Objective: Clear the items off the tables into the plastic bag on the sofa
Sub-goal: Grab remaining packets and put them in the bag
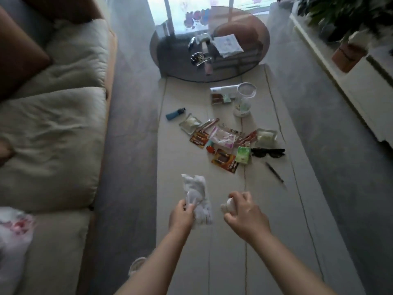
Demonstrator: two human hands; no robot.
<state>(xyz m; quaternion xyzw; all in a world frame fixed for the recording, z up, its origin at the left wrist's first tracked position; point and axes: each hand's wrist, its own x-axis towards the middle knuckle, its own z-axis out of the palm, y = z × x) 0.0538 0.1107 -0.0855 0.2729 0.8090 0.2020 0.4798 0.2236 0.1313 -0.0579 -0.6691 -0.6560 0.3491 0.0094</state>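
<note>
- My left hand point(181, 215) is curled round the lower end of a crumpled, clear-white plastic wrapper point(196, 195). It is lifted above the near end of the long, pale, rectangular table point(276, 241).
- Wrapper's long axis runs away from me, free end pointing up and toward the clutter. I judge it near weightless, limp and crinkly. A pinch anywhere holds it, and it can't break.
- My right hand point(244, 213) is closed over a small, rounded, whitish object point(228, 206). Mostly hidden by my fingers, so I can't tell what it is or which way it points. It looks light and smooth, maybe slippery, so I keep a wrapped grip.
- Further out, mid-table: flat foil snack packets in orange and pink point(214, 141), black sunglasses point(268, 152), a thin dark pen point(274, 172) lying diagonally, a blue lighter point(175, 113) and a clear lidded plastic jar point(244, 99).
- Packets should be light and slick, so pinch an edge. Sunglasses are fragile, so take them by the frame. Pen is stiff, so grip mid-shaft.
- Beyond that, a round smoked-glass table point(170, 60) carries a white packet point(227, 45) and small shiny bits, too blurred to name.
- White plastic bag with red print point(14, 231) sits on the cream cushioned sofa point(53, 135), on my near left, well apart from both hands.
- Most of the items are not yet cleared.
</note>
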